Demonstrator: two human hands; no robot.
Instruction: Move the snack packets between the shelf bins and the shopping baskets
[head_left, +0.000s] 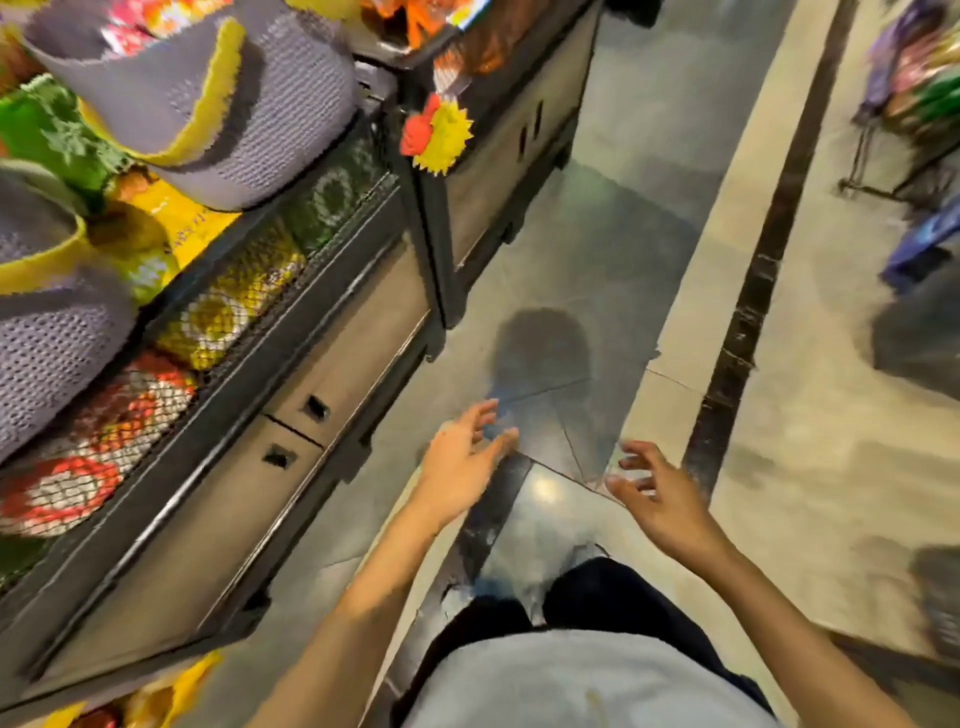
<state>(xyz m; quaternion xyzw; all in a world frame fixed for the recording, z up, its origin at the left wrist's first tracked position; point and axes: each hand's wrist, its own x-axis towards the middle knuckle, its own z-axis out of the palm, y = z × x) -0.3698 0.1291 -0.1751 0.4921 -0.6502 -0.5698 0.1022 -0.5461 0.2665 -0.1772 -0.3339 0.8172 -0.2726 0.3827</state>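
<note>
My left hand (465, 460) is held out over the floor (582, 234), fingers nearly straight and slightly spread. It holds nothing and touches nothing. My right hand (662, 501) is level with it, fingers spread and loosely curled, thumb out to the side. It is also empty and free of contact. The two hands are apart, with bare floor visible between them, and both are well apart from the shelving.

Count of items in view:
- Hands: two.
- Shopping baskets: two, grey mesh with yellow rims. The upper basket (208, 98) sits on top of the shelf bin and contains packets. The lower basket (52, 332) sits just beside it at the left edge. Its contents cannot be seen.
- Shelf units: two. The near unit (311, 364) carries a wire-mesh bin front. The far unit (498, 156) stands just beyond it.
- Drawer pulls (314, 408) on the near unit: two.
- Star-shaped tag (441, 137), yellow with red: one, at the corner of the far unit.

The snack packets (218, 312) lie in the bin behind the mesh in yellow, green and red. Blur and mesh prevent an exact count.
</note>
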